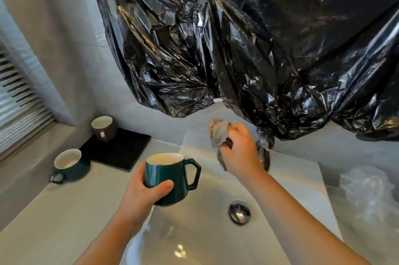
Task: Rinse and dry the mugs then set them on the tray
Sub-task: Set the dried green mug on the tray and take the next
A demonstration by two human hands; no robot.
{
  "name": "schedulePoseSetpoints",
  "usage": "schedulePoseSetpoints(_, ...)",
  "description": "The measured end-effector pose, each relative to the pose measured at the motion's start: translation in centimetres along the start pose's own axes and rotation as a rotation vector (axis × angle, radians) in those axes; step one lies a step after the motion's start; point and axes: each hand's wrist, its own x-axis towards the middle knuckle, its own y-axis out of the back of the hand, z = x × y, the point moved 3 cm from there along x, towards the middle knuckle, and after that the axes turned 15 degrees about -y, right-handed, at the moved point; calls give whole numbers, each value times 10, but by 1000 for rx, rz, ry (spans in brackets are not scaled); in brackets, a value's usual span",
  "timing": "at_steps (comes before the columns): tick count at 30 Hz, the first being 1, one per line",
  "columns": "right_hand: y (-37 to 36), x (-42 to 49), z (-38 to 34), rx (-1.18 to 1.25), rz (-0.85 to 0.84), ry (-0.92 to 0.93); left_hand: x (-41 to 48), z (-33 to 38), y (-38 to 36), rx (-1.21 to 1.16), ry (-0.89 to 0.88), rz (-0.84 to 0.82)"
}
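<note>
Left hand [146, 191]: wrapped round green mug [168, 176], upright above sink [280, 178], handle pointing right.
Right hand [239, 150]: clenched on grey cloth [218, 131], near sink's back edge.
Second mug [71, 164]: green, on counter, just beside tray [121, 150].
Brown mug [104, 127]: standing on tray's far corner.
Backdrop: crumpled black plastic [237, 49].
</note>
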Motion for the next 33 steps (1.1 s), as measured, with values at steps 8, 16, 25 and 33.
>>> schedulePoseSetpoints(8, -100, 84, 58, -406, -76, 12, 40, -37, 30, -25, 34, -45)
schedulePoseSetpoints(16, -100, 86, 63, -336, -249, -267, 63, -37, 27, -54, 12, -74)
schedulePoseSetpoints(25, -69, 7, 2, 350, -391, -427, 63, -23, 16, -28, 8, -114)
schedulePoseSetpoints(33, -58, -33, -47, 475, -486, -388, 33, 5, 31, -4, 64, -175)
